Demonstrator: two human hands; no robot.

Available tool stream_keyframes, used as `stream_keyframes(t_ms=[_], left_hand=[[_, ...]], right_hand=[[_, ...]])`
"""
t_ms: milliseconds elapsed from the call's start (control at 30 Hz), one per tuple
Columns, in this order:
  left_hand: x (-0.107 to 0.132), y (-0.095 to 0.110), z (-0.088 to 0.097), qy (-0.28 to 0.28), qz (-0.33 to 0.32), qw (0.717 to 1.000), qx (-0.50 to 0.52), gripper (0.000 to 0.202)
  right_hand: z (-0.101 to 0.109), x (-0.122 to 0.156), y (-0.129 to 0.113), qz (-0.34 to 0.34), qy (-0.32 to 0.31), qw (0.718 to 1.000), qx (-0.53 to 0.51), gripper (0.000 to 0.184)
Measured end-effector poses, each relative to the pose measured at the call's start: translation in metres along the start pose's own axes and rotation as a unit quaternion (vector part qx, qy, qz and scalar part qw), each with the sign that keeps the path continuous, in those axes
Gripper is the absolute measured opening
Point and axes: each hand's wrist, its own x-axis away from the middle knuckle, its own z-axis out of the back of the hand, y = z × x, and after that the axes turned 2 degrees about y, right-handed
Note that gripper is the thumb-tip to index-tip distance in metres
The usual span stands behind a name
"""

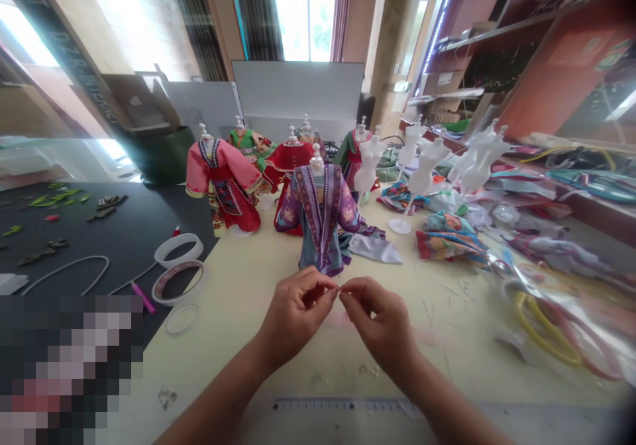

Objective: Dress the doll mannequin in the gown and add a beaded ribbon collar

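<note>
Both hands meet at the middle of the pale table, thumbs and forefingers pinched with the tips almost touching. My left hand [301,306] and my right hand [380,316] are closed around something too small to make out between the fingertips. Just beyond them a small dress form wears a purple and blue-grey doll robe [321,223] with patterned trim down the front. Its lower hem lies close behind my fingertips. Beside that robe rests a piece of light grey cloth [376,249].
Behind stand more dressed forms, including a pink robe [226,180] and a red garment [291,157], and bare white mannequins [368,160]. Tape rolls [177,283] lie left, near a magenta pen [143,297]. Folded doll clothes [452,240] and yellow-handled scissors [544,329] are right. A clear ruler [338,405] lies in front.
</note>
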Motion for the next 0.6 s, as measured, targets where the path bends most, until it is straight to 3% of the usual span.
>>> stream_keyframes(t_ms=[200, 367, 600], left_hand=[[0.0005, 0.0055, -0.0001, -0.02, 0.039, 0.999, -0.005, 0.011], [0.0021, 0.0071, 0.0002, -0.022, 0.05, 0.998, -0.011, 0.009], [0.0015, 0.005, -0.0055, -0.046, 0.095, 0.993, 0.046, 0.012]], right_hand=[[0.0008, -0.0013, -0.0024, -0.036, 0.007, 0.999, -0.036, 0.008], [0.0039, -0.0044, -0.0053, -0.09, -0.011, 0.981, -0.17, 0.012], [0.0023, -0.003, -0.0046, -0.223, -0.059, 0.88, -0.415, 0.016]])
